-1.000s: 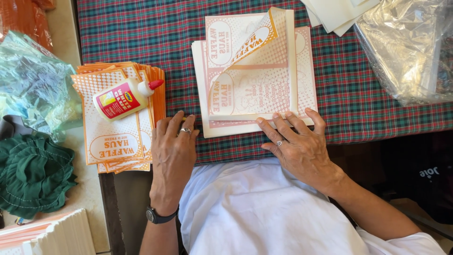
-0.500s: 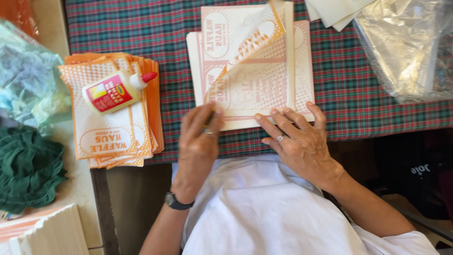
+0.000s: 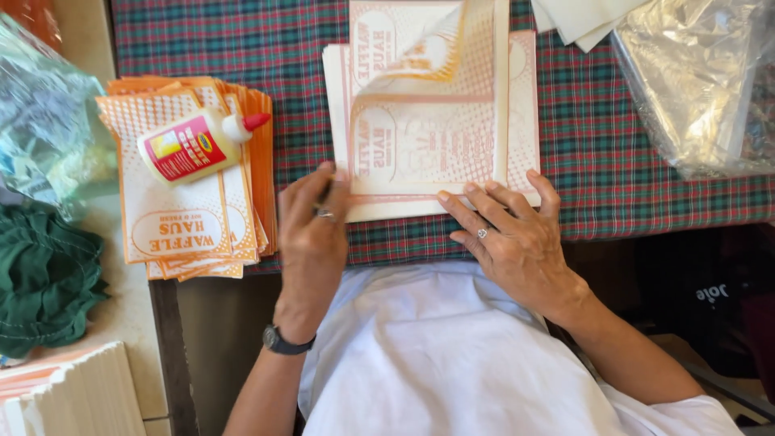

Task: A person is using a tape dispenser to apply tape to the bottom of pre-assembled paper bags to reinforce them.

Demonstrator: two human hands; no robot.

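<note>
Head view, left to right: a green cloth (image 3: 40,274) lies at the left edge, then a stack of orange-printed paper bags (image 3: 190,182) with a white glue bottle (image 3: 198,145) with a red cap lying on top. At centre, the left hand (image 3: 311,234) curls its fingers against the lower left edge of a pile of flat printed paper sheets (image 3: 428,137) on the plaid tabletop (image 3: 597,161); whether it pinches a sheet I cannot tell. The right hand (image 3: 513,238) rests spread flat, fingers wide, pressing the pile's lower right edge. A clear plastic bag (image 3: 694,81) sits at upper right.
</note>
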